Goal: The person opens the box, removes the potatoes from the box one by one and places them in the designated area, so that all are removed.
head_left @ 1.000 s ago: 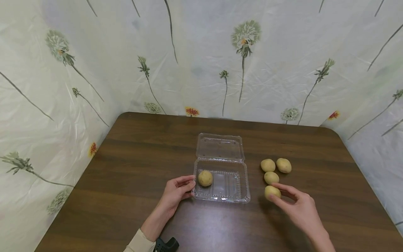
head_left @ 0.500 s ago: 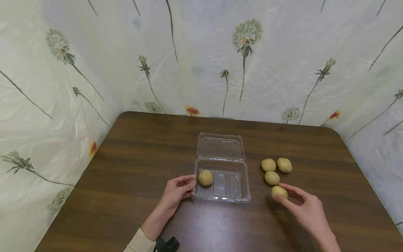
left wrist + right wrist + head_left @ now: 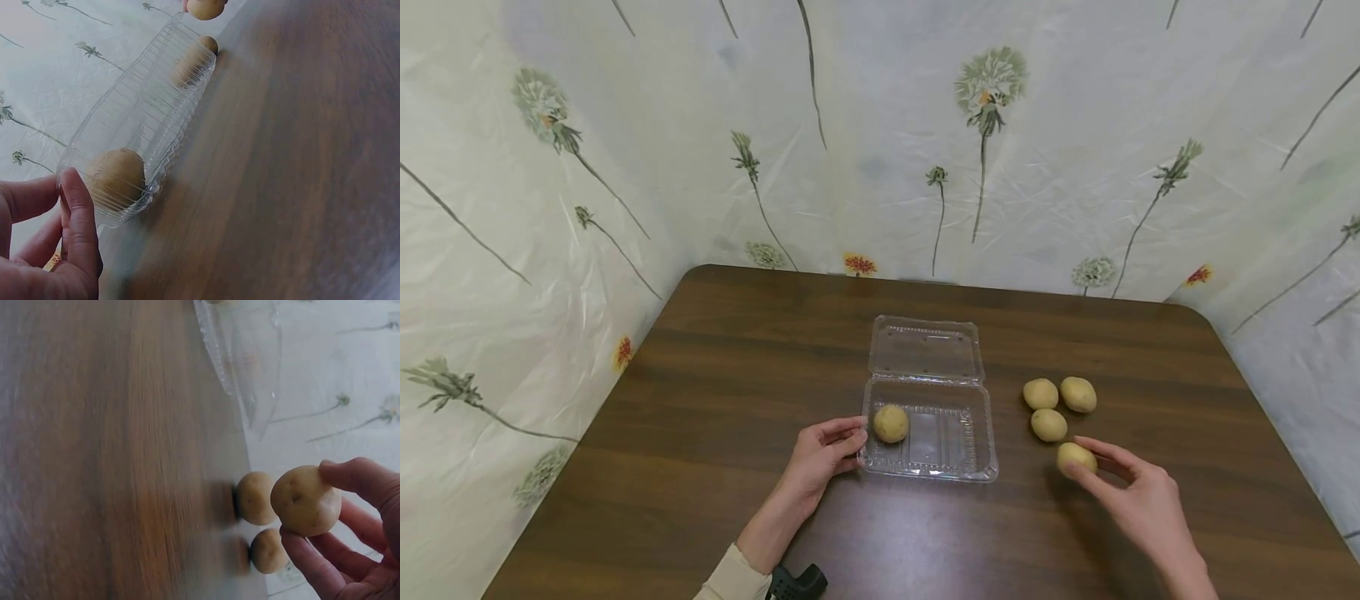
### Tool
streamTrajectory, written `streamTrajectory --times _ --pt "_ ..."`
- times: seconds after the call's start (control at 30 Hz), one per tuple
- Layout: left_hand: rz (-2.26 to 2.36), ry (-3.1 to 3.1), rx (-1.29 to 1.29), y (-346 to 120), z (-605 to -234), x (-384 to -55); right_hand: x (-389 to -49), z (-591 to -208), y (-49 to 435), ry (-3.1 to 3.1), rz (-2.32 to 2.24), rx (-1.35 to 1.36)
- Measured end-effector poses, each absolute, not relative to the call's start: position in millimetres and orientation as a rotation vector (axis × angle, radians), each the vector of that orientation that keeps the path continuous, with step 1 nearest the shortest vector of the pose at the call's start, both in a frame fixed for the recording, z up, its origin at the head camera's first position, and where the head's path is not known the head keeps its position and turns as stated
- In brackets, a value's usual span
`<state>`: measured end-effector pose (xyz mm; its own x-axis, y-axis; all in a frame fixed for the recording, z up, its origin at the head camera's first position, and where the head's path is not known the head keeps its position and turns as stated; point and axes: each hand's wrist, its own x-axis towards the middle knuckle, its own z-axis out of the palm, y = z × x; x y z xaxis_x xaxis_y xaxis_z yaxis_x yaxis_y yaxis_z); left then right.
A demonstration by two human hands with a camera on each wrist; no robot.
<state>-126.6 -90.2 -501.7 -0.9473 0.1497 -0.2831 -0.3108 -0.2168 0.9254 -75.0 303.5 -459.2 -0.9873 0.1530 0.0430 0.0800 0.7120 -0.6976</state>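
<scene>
A clear plastic clamshell container [image 3: 936,467] lies with its lid [image 3: 925,348] folded back, away from the person. One potato [image 3: 891,424] sits at the left inside it. My left hand [image 3: 822,462] pinches the container's left rim between thumb and fingers, as the left wrist view also shows. To the right of the container, my right hand [image 3: 1138,492] holds another potato [image 3: 306,500] between thumb and fingertips, raised off the table. Just beyond that hand, three more potatoes [image 3: 1048,425] lie close together on the table.
The dark wooden table [image 3: 737,350] has rounded far corners. A pale curtain-like sheet with dandelion prints [image 3: 865,167] hangs behind and along both sides. At the left wrist there is a dark strapped device [image 3: 797,582].
My right hand has shifted to the right with its potato, a little away from the container. The left hand and the container have stayed in place.
</scene>
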Motion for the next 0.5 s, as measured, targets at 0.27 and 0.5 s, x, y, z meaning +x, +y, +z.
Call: streamTrajectory --times 0.27,0.5 --pt "2.231 1.755 -0.185 -90.0 -500.8 -127.2 -81.8 -458.3 311.3 -2.828 1.133 -0.165" --pt "2.238 1.752 -0.182 -90.6 -501.5 -127.4 -88.7 -455.2 318.9 -2.829 1.154 -0.174"
